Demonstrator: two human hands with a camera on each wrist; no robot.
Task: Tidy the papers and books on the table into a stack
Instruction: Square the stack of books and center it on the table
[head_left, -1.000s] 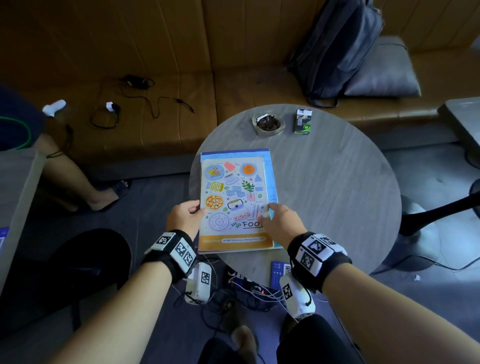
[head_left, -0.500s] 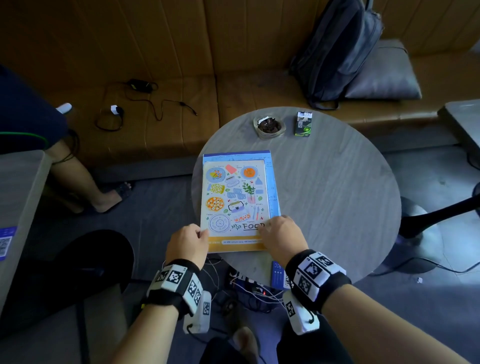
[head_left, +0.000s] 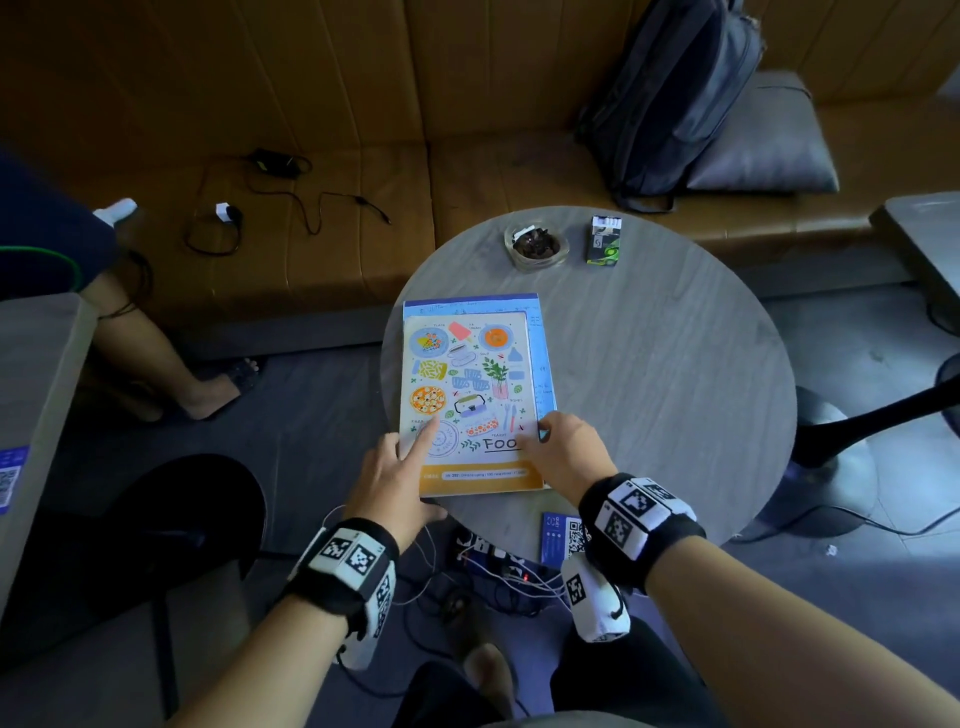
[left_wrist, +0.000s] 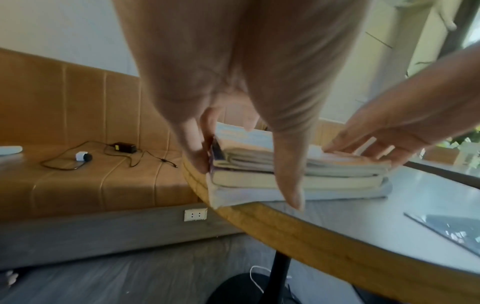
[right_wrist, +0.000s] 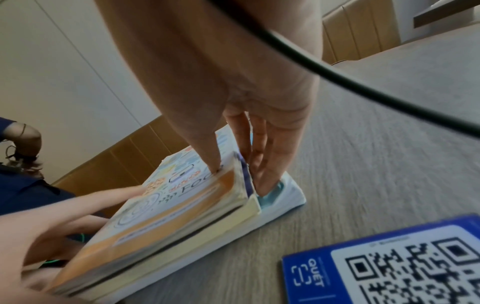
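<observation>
A stack of books lies on the left side of the round grey table (head_left: 675, 364). On top is a notebook (head_left: 467, 384) with food drawings and an orange band, then a thicker book, then a wider blue-and-white book (head_left: 540, 353). My left hand (head_left: 415, 467) is at the stack's near left corner, index finger straight on the cover, thumb along the near edge (left_wrist: 246, 181). My right hand (head_left: 535, 434) is at the right edge. Its thumb rests on the notebook and its straight fingers press against the side, tips on the blue book (right_wrist: 280, 195).
An ashtray (head_left: 536, 247) and a cigarette pack (head_left: 604, 241) stand at the table's far side. A blue QR card (head_left: 563, 538) lies by the near edge. A backpack (head_left: 670, 98) and a charger cable (head_left: 280, 182) lie on the sofa. Another person's leg (head_left: 156, 358) is at the left.
My left hand has slid from the stack's left edge to its near left corner and stretched its index finger onto the cover. The right hand stays at the right edge.
</observation>
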